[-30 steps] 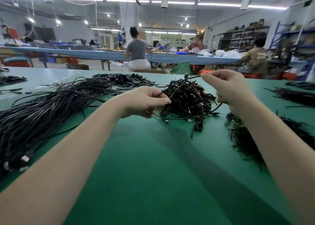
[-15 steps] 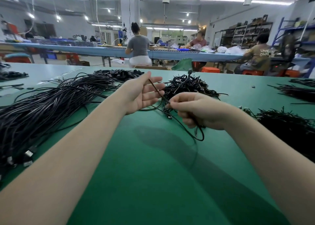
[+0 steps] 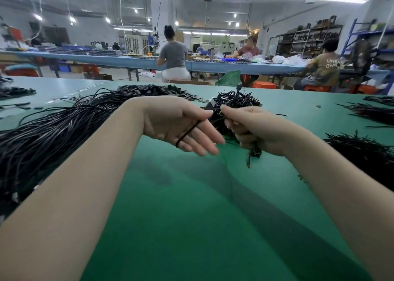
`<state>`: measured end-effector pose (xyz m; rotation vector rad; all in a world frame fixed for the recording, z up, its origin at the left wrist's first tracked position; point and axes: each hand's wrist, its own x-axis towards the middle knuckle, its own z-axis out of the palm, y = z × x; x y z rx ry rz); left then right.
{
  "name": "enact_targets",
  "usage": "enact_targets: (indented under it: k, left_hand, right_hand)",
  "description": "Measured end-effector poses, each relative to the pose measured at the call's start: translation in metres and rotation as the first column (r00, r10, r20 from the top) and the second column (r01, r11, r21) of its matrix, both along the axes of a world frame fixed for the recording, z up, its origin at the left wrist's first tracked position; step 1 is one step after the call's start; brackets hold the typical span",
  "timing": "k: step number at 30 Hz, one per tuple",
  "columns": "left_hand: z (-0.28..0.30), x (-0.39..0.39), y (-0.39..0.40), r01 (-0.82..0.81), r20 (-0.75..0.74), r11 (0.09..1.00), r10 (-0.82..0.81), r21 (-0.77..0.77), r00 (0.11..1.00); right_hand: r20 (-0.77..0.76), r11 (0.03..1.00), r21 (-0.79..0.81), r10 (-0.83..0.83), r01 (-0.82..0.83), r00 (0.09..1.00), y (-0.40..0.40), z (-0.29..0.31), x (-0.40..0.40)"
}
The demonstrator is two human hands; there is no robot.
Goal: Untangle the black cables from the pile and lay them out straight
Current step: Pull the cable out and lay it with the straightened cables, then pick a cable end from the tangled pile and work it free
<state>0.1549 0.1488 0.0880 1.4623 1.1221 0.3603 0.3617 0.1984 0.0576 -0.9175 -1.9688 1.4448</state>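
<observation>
The left hand is held palm-up above the green desk, its fingers straight, with a black cable lying across them. The right hand, just beside it, curls tightly round the same cable, whose end dangles below the fist. A tangled cable heap lies behind both hands.

A green table fills the foreground. On it, at 9 o'clock, lies a long bundle of black cables. At 11 o'clock is a heap of small black pieces, at 12 o'clock a tangled pile of short cables, and at 3 o'clock a bristly black heap. Farther off at 12 o'clock, a person in a grey shirt sits at a long blue table.
</observation>
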Motion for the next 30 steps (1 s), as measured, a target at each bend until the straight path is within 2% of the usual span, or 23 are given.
enact_targets:
  k: [1,3,6,8,10,11,12,14,15,17,18,19,20,21,22,23,25,27,30]
  left_hand:
    - [-0.002,0.003,0.003,-0.067,-0.008,0.998,0.067,0.011,0.998]
    - [-0.004,0.009,0.007,-0.233,0.084,0.968,0.225,0.093,0.971]
    - [0.002,0.010,0.012,-0.484,0.388,0.855,0.388,0.187,0.836]
    - [0.012,0.009,0.010,-0.516,0.589,0.842,0.339,0.159,0.734]
    - [0.021,0.006,0.004,-0.469,0.756,0.875,0.227,0.119,0.615]
    - [0.025,0.003,0.000,-0.422,0.783,0.897,0.168,0.130,0.599]
    - [0.029,-0.001,-0.005,-0.361,0.768,0.917,0.109,0.167,0.632]
    - [0.032,-0.010,-0.014,-0.213,0.623,0.942,0.005,0.260,0.782]
    - [0.031,-0.014,-0.017,-0.131,0.504,0.953,-0.026,0.273,0.863]
    - [0.023,-0.010,-0.017,-0.016,0.146,0.978,-0.015,0.210,0.989]
    - [0.018,-0.006,-0.014,-0.002,-0.032,0.989,0.007,0.149,0.999]
    - [0.012,0.000,-0.011,-0.024,-0.143,0.995,0.038,0.102,0.989]
    - [0.007,0.006,-0.006,-0.071,-0.168,0.993,0.086,0.094,0.982]
    - [0.004,0.011,-0.002,-0.152,-0.095,0.981,0.164,0.123,0.982]
    - [0.002,0.014,0.003,-0.268,0.050,0.950,0.263,0.160,0.963]
    - [0.002,0.016,0.006,-0.395,0.227,0.903,0.354,0.168,0.907]
    - [0.006,0.014,0.012,-0.574,0.529,0.810,0.437,0.121,0.728]
    - [0.011,0.012,0.012,-0.602,0.701,0.795,0.385,0.078,0.600]
    - [0.018,0.006,0.003,-0.501,0.796,0.861,0.243,0.086,0.554]
  right_hand:
    - [-0.041,1.000,0.000,0.013,-0.013,0.999,-0.001,0.007,0.000]
    - [-0.102,0.998,0.014,0.062,-0.061,0.993,-0.008,0.012,-0.005]
    - [-0.198,0.973,-0.050,0.212,-0.226,0.957,-0.019,0.004,-0.017]
    - [-0.190,0.938,-0.114,0.304,-0.328,0.934,-0.022,-0.010,-0.025]
    - [-0.021,0.922,-0.121,0.368,-0.368,0.930,-0.022,-0.027,-0.028]
    - [0.074,0.921,-0.123,0.380,-0.369,0.922,-0.021,-0.035,-0.028]
    - [0.145,0.933,-0.121,0.354,-0.339,0.924,-0.020,-0.041,-0.027]
    - [0.208,0.985,-0.021,0.173,-0.172,0.963,-0.015,-0.040,-0.022]
    - [0.208,0.995,0.076,0.046,-0.064,0.977,-0.011,-0.034,-0.017]
    - [0.159,0.972,0.221,-0.121,0.084,0.980,-0.006,-0.016,-0.007]
    - [0.119,0.964,0.240,-0.146,0.114,0.982,-0.005,-0.007,-0.004]
    - [0.075,0.965,0.232,-0.142,0.121,0.987,-0.005,0.002,-0.002]
    - [0.026,0.972,0.207,-0.120,0.112,0.992,-0.008,0.009,-0.002]
    - [-0.029,0.982,0.168,-0.087,0.090,0.996,-0.012,0.014,-0.004]
    - [-0.096,0.992,0.115,-0.048,0.059,0.994,-0.016,0.016,-0.009]
    - [-0.162,0.998,0.058,-0.007,0.017,0.987,-0.020,0.016,-0.013]
    - [-0.208,0.996,-0.002,0.091,-0.093,0.974,-0.023,0.008,-0.020]
    - [-0.140,0.976,-0.052,0.204,-0.213,0.969,-0.022,-0.008,-0.026]
    - [0.049,0.958,-0.118,0.270,-0.263,0.962,-0.016,-0.037,-0.026]
